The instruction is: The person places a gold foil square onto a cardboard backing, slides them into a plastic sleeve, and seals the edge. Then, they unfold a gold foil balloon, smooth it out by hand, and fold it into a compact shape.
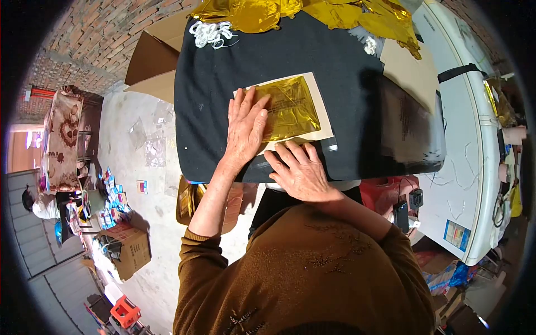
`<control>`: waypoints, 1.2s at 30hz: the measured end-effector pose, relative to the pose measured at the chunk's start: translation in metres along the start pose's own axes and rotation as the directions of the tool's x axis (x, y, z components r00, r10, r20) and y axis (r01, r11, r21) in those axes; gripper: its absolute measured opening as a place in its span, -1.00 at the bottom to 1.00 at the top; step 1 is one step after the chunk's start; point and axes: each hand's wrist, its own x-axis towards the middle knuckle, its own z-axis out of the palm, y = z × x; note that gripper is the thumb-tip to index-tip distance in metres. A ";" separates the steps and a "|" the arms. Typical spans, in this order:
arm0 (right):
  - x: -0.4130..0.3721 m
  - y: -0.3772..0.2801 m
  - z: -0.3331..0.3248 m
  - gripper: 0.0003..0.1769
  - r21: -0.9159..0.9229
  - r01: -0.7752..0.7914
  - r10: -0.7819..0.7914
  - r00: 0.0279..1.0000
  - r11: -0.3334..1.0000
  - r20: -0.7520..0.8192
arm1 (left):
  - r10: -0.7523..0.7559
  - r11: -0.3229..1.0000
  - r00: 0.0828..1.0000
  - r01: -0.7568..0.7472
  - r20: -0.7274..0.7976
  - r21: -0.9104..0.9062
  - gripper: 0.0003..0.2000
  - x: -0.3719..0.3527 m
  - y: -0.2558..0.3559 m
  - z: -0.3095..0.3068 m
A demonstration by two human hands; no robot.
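A folded gold foil sheet lies on a white card, with clear plastic showing at the card's edges. This flat pack rests on a black cloth-covered table in front of me. My left hand lies flat across the pack's left side, fingers stretched out over the foil and card. At the pack's near edge sits my right hand, its fingers apart and slightly bent, their tips touching the plastic and card. Whether the right fingers pinch the plastic edge is hard to see.
Gold foil pieces lie along the table's far edge, beside a bundle of white string. Clear plastic bags are stacked at the right. A white appliance stands beyond them, and a cardboard box stands at the left.
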 end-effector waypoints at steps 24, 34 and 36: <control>-0.018 0.019 -0.014 -0.21 0.037 -0.125 0.124 0.992 0.992 0.024 | 0.092 0.901 0.990 -0.127 0.105 0.414 -0.48 -0.001 0.007 0.012; -0.009 0.009 -0.006 -0.08 0.131 -0.129 0.124 0.991 0.983 0.045 | 0.065 0.929 0.989 -0.108 0.132 0.353 -0.50 0.001 0.005 0.009; -0.006 0.008 -0.001 -0.08 0.112 -0.109 0.102 0.993 0.988 0.067 | 0.066 0.931 0.989 -0.108 0.130 0.349 -0.49 0.001 0.004 0.010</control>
